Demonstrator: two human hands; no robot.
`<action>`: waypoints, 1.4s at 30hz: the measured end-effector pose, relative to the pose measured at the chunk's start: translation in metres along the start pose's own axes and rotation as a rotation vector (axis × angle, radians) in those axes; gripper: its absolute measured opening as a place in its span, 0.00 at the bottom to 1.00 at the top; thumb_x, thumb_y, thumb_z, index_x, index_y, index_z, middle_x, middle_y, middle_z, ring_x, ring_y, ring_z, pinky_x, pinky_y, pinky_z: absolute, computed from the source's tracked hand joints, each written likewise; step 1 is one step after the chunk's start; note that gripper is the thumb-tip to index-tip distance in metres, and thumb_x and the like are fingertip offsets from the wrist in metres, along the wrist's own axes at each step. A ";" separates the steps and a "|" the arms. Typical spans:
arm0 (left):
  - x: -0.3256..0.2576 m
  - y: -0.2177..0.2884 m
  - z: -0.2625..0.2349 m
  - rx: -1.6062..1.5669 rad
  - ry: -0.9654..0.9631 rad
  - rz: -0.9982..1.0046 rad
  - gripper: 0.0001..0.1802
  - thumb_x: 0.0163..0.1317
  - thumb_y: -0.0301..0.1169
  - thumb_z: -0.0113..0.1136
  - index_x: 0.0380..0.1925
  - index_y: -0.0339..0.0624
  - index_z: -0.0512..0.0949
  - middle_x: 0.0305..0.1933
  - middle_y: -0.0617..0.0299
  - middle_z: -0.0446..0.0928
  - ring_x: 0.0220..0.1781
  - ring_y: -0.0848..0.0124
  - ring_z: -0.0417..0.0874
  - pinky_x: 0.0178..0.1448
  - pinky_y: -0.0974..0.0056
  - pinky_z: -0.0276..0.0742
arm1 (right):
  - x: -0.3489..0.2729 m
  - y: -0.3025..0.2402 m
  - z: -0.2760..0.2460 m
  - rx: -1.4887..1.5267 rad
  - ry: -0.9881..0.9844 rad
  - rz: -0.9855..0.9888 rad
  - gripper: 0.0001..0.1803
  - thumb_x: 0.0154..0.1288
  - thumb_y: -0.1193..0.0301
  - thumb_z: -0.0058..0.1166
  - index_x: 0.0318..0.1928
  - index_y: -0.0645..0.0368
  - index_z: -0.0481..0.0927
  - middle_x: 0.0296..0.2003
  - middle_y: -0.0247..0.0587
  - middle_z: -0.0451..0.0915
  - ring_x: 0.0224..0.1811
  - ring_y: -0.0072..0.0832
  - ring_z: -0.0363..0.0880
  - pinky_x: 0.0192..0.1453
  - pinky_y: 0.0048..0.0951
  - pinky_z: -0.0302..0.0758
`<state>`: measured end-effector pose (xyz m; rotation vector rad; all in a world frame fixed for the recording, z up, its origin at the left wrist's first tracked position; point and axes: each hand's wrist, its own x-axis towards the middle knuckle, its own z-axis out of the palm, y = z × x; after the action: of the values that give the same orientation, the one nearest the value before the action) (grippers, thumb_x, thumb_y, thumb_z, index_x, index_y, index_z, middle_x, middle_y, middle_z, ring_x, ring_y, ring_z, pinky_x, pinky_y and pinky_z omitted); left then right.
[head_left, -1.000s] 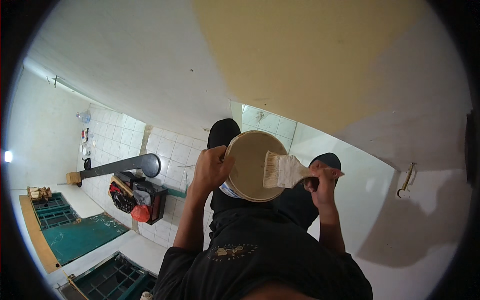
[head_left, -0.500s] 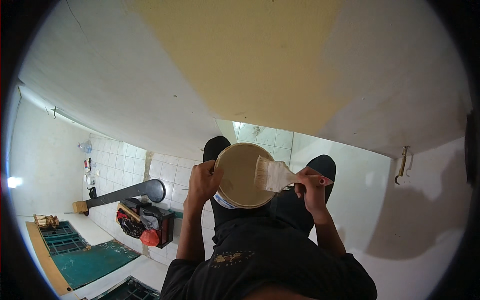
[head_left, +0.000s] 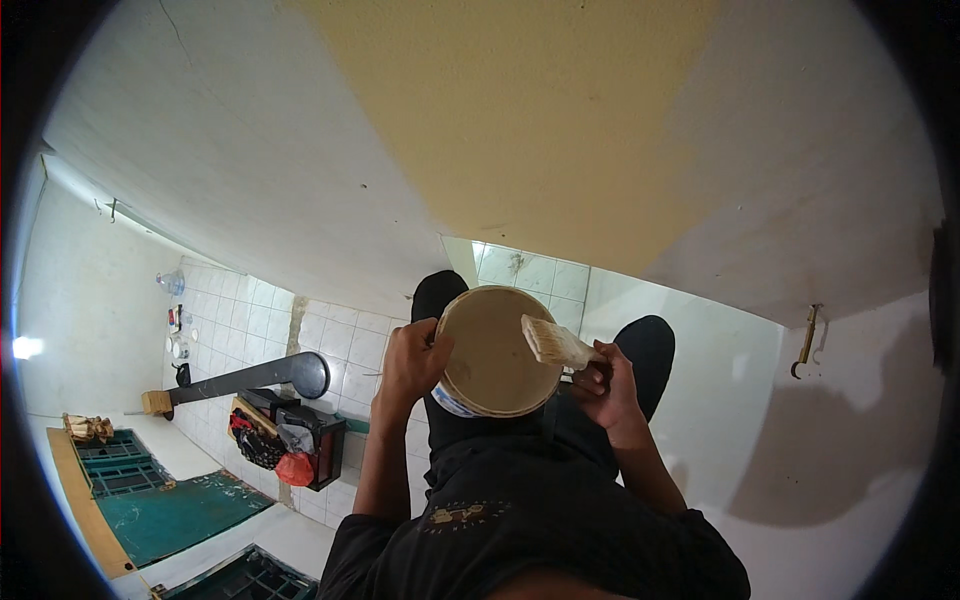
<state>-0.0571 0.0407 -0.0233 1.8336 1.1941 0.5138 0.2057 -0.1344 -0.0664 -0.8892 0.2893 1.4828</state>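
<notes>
A round paint bucket (head_left: 492,352) is held over my lap, its inside coated beige. My left hand (head_left: 414,362) grips its left rim, thumb over the edge and fingers down the outside. In my right hand (head_left: 610,390) is a wide paintbrush (head_left: 556,343), closed in by the fingers round its handle. Its pale bristles reach over the bucket's right rim, tilted and pointing left. The handle is mostly hidden by the hand. Ahead rises a wall (head_left: 540,120) with a yellow painted patch between whitish areas.
A metal hook (head_left: 805,345) sticks out of the wall at right. On the left are white floor tiles (head_left: 340,335), a long dark bench-like piece (head_left: 240,385) and a black cabinet (head_left: 325,440) with a red bag (head_left: 295,468). A green door (head_left: 185,520) stands at lower left.
The brush has turned from its flat face toward its narrow edge and moved slightly right, its bristles angled more upward. My left hand still holds the bucket, and the view has shifted slightly.
</notes>
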 end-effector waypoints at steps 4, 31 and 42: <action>0.000 -0.004 0.002 -0.028 0.044 0.004 0.17 0.59 0.34 0.57 0.22 0.28 0.74 0.17 0.43 0.70 0.16 0.62 0.67 0.26 0.53 0.66 | 0.007 0.001 -0.008 0.170 -0.169 0.097 0.13 0.74 0.59 0.48 0.30 0.46 0.73 0.14 0.26 0.64 0.13 0.19 0.57 0.19 0.24 0.56; 0.003 -0.008 0.007 -0.130 -0.039 0.008 0.18 0.63 0.34 0.57 0.20 0.29 0.74 0.13 0.55 0.70 0.16 0.74 0.72 0.21 0.60 0.66 | -0.060 -0.011 0.041 -0.134 0.214 -1.187 0.14 0.75 0.58 0.52 0.35 0.52 0.71 0.21 0.32 0.72 0.21 0.24 0.71 0.27 0.29 0.70; 0.000 0.001 -0.001 -0.151 -0.075 0.005 0.17 0.65 0.32 0.55 0.21 0.29 0.76 0.13 0.57 0.73 0.13 0.73 0.75 0.19 0.62 0.68 | -0.034 0.012 0.072 0.082 0.419 -1.077 0.14 0.77 0.57 0.51 0.38 0.53 0.71 0.26 0.31 0.73 0.24 0.22 0.72 0.28 0.28 0.69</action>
<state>-0.0571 0.0405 -0.0219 1.7126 1.0721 0.5190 0.1657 -0.1137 0.0003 -1.0395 0.1253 0.2860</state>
